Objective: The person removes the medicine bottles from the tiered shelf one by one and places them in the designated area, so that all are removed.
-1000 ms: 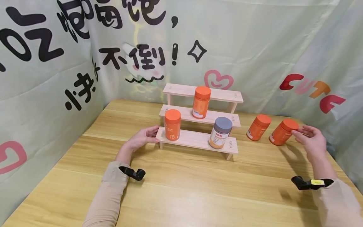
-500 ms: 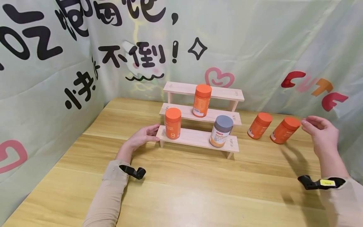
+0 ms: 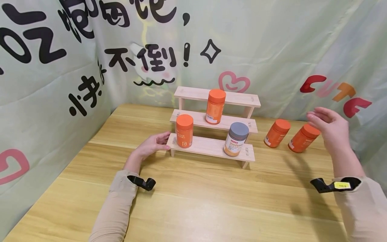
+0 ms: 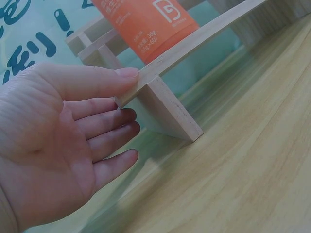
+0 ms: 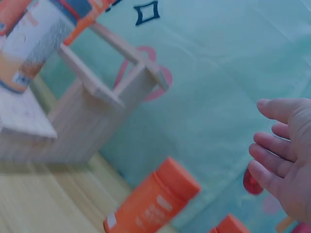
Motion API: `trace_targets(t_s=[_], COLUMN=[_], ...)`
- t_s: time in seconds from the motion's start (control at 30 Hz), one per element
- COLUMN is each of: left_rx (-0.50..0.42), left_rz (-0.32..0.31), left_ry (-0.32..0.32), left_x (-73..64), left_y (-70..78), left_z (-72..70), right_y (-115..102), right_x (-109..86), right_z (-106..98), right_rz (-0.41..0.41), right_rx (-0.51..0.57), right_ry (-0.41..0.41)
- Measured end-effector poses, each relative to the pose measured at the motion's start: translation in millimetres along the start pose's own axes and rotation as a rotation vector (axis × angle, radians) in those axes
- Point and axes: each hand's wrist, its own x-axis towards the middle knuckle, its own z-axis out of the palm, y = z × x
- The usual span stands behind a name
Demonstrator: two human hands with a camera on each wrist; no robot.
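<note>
My left hand [image 3: 150, 146] holds the left end of the bottom step of a three-step wooden display stand [image 3: 208, 146]. In the left wrist view, the thumb lies against the step's edge while the other fingers extend beside and below it. An orange bottle [image 3: 184, 131] stands on that step near my left hand, and a grey-lidded bottle [image 3: 236, 139] at its right end. Another orange bottle [image 3: 215, 107] is on the middle step. My right hand [image 3: 334, 134] hovers, holding nothing, near the right-hand orange bottle [image 3: 303, 138] and partly overlaps its lid in the head view.
A second loose orange bottle [image 3: 276, 133] stands on the wooden table [image 3: 193, 201] right of the stand. A printed cloth [image 3: 272, 43] hangs behind and along the left side. Black camera mounts [image 3: 141, 182] sit on both wrists.
My right hand has left the right-hand orange bottle, first moving right, then rising and moving back left above it. My left hand stays at the stand's end.
</note>
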Motion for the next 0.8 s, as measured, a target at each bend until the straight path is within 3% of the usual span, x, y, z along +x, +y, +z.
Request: trace_targets(t_s=[0.3, 0.4, 0.63, 0.8], left_rx=[0.007, 0.002, -0.014, -0.016], left_rz=[-0.003, -0.005, -0.017, -0.021], left_ry=[0.010, 0.010, 0.016, 0.017], left_x=[0.1, 0.0, -0.5, -0.4], left_y=[-1.2, -1.1, -1.1, -0.2], left_z=[0.0, 0.1, 0.2, 0.7], right_y=[-15.6, -21.6, -35.7, -41.4], right_x=[7.6, 9.3, 12.9, 14.7], right_z=[36.6, 48.9, 78.1, 97.5], right_rz=[-0.067, -0.079, -0.124, -0.109], right_rx=[-0.033, -0.091, -0.376, -0.411], right_ry=[-0.094, -0.129, -0.181, -0.220])
